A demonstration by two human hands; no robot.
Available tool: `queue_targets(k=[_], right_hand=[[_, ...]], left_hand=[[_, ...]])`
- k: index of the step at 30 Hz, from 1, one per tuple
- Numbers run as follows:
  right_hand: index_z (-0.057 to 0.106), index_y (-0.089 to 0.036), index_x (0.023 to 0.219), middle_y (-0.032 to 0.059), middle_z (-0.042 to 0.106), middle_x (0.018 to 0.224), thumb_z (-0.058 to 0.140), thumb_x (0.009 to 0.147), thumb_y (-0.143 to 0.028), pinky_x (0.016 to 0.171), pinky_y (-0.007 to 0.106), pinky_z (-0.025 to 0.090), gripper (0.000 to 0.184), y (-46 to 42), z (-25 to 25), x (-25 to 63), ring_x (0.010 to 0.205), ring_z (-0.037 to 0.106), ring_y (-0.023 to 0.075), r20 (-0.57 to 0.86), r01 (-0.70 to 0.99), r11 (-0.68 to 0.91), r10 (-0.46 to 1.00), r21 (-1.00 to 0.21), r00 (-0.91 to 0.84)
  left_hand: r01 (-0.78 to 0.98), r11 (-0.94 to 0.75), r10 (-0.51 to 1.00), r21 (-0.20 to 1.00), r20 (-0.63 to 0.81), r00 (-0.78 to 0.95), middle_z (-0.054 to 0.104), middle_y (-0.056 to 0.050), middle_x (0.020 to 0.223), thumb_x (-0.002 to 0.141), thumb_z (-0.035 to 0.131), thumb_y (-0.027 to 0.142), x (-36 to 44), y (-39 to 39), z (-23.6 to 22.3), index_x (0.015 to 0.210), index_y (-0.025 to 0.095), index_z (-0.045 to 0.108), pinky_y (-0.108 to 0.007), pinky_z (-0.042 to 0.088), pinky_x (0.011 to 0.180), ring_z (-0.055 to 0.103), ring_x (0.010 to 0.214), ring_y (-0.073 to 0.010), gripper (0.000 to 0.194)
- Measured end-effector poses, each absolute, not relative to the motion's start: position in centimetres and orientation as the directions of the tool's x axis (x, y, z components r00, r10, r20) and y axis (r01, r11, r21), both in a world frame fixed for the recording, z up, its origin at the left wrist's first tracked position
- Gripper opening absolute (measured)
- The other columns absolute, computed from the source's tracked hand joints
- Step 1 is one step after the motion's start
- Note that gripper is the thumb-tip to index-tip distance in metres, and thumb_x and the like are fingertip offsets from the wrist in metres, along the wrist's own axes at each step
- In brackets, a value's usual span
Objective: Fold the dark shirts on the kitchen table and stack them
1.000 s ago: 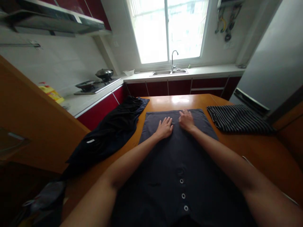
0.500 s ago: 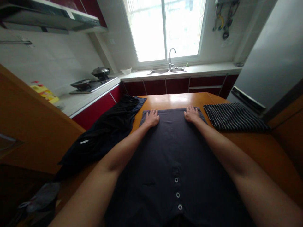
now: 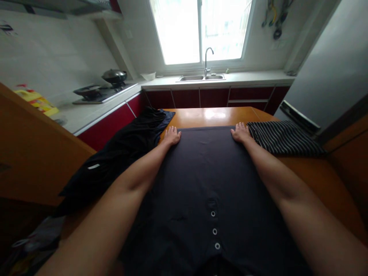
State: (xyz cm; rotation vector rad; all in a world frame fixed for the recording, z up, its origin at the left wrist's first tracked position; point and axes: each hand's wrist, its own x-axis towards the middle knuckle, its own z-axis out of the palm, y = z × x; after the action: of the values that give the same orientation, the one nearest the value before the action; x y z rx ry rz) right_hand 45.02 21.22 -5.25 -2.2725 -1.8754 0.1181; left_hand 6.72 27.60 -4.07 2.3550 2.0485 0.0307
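A dark grey shirt [image 3: 198,172] lies spread flat on the wooden table [image 3: 195,115], its hem at the far side and its collar close to me. Light ringed buttons run down the placket near the collar. My left hand [image 3: 172,135] rests open on the shirt's far left corner, fingers stretched forward. On the far right corner, my right hand [image 3: 241,132] lies open too, palm down, close to a folded striped cloth [image 3: 284,138]. Neither hand grasps anything. Both hands cover the hem's corners.
Black clothing [image 3: 115,153] with a small white tag lies in a heap along the table's left side. Beyond the table, a counter holds a sink [image 3: 192,78] and a stove with a lidded wok [image 3: 114,76]. A grey fridge [image 3: 322,69] stands at right.
My hands have slid apart from the middle of the shirt's hem to its two far corners. The fabric there looks smoother, and the view has tilted slightly down.
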Motion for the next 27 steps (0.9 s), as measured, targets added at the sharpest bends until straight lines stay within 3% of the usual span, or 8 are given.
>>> queue_targets(k=[3,5,9,13,18,21,24,27], right_hand=[[0.026,0.002,0.156,0.0207,0.015,0.166,0.029,0.102,-0.03,0.123,0.046,0.003,0.062,19.5,-5.2,39.9,0.154,0.01,0.0286,0.144,0.979,-0.086,0.983,-0.185,0.114],[0.031,-0.009,0.157,0.0109,0.02,0.167,0.034,0.101,-0.033,0.124,0.04,0.008,0.062,17.7,-5.8,35.4,0.154,0.014,0.0228,0.155,0.983,0.053,0.988,-0.177,-0.026],[0.03,-0.009,0.157,0.0135,0.022,0.166,0.028,0.101,-0.035,0.123,0.044,0.015,0.062,13.8,-7.2,31.9,0.154,0.017,0.0248,0.121,0.934,0.281,0.958,-0.221,-0.259],[0.032,-0.009,0.157,0.0146,0.023,0.166,0.027,0.101,-0.047,0.124,0.044,0.013,0.067,11.5,-6.8,38.5,0.154,0.018,0.0253,0.062,0.969,0.155,0.987,-0.191,-0.146],[0.035,-0.002,0.153,0.022,0.025,0.163,0.028,0.1,-0.034,0.123,0.047,0.011,0.063,9.2,-4.8,43.0,0.154,0.017,0.0285,0.073,0.99,-0.077,0.994,-0.117,0.085],[0.034,-0.006,0.155,0.015,0.021,0.166,0.029,0.1,-0.031,0.124,0.045,0.008,0.061,6.6,-4.6,38.1,0.155,0.012,0.0244,0.132,0.992,0.035,0.991,-0.119,-0.019],[0.033,-0.008,0.156,0.0147,0.023,0.166,0.028,0.1,-0.033,0.123,0.048,0.018,0.061,3.1,-5.7,32.2,0.154,0.019,0.0258,0.107,0.955,0.221,0.973,-0.198,-0.203],[0.033,-0.008,0.156,0.0147,0.024,0.165,0.027,0.101,-0.035,0.122,0.049,0.018,0.062,0.2,-7.0,30.4,0.153,0.02,0.0262,0.096,0.94,0.262,0.964,-0.216,-0.247]], left_hand=[[0.943,-0.332,0.94,-0.01,0.078,0.332,0.018,-0.017,0.167,0.101,0.023,0.04,10.0,24.8,-4.2,0.157,0.005,0.027,-0.044,0.01,0.125,0.012,0.155,-0.0274,0.066],[0.856,-0.516,0.855,0.009,0.073,0.514,0.019,-0.014,0.167,0.101,0.023,0.036,13.5,21.6,-5.1,0.158,0.008,0.026,-0.045,0.012,0.125,0.013,0.155,-0.0257,0.064],[0.781,-0.618,0.785,0.086,0.025,0.618,0.021,-0.012,0.167,0.101,0.021,0.038,16.3,16.3,-7.0,0.16,0.011,0.022,-0.044,0.017,0.124,0.016,0.155,-0.025,0.065],[0.86,-0.508,0.861,0.06,-0.015,0.509,0.017,-0.01,0.168,0.102,0.02,0.053,10.6,16.1,-6.1,0.16,0.017,0.025,-0.049,0.015,0.124,0.014,0.155,-0.0266,0.069],[0.964,-0.262,0.965,-0.054,-0.004,0.262,0.024,-0.018,0.165,0.103,0.02,0.044,5.7,16.5,-3.0,0.157,0.012,0.03,-0.056,0.011,0.122,0.019,0.154,-0.0301,0.064],[0.906,-0.417,0.905,-0.069,0.057,0.421,0.026,-0.017,0.164,0.103,0.023,0.038,8.9,12.7,-2.9,0.157,0.01,0.031,-0.055,0.009,0.123,0.017,0.154,-0.0294,0.061],[0.803,-0.596,0.803,0.003,0.013,0.596,0.023,-0.013,0.166,0.103,0.023,0.038,12.9,7.1,-4.6,0.159,0.016,0.027,-0.051,0.018,0.123,0.017,0.155,-0.0273,0.061],[0.702,-0.71,0.703,0.051,-0.006,0.711,0.019,-0.013,0.167,0.104,0.02,0.044,13.6,2.7,-6.2,0.16,0.014,0.022,-0.048,0.017,0.123,0.014,0.155,-0.0263,0.064]])
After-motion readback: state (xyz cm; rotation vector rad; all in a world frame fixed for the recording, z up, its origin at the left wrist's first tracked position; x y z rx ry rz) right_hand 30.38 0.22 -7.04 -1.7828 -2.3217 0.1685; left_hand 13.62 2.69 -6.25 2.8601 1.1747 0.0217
